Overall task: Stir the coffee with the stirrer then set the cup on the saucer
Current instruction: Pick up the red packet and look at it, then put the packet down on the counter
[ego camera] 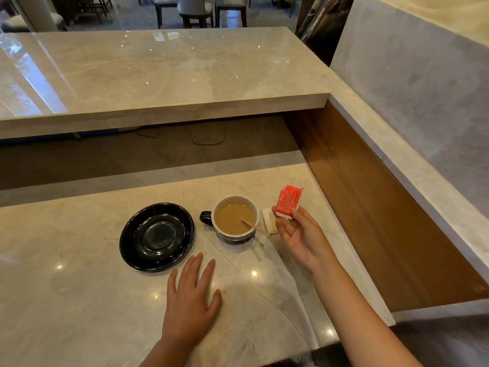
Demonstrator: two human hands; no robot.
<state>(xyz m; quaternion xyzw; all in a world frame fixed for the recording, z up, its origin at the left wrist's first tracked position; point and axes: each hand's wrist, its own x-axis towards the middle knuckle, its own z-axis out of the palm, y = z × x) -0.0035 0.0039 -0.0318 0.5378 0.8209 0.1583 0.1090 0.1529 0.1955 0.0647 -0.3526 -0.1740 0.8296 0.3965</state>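
A cup [232,235] with a white inside, dark outside and a dark handle pointing left stands on the marble counter, holding light brown coffee [231,218]. A wooden stirrer [255,227] leans in it, its end sticking out over the right rim. An empty black saucer [157,236] sits just left of the cup, apart from it. My left hand [191,300] lies flat and open on the counter in front of the saucer. My right hand [300,238], right of the cup, pinches a red and white sachet [288,202] between thumb and fingers.
A small white packet [268,221] lies on the counter [79,300] between the cup and my right hand. A raised marble bar top [158,70] runs across the back. A wooden side panel [370,194] walls the right side. Chairs stand beyond the bar.
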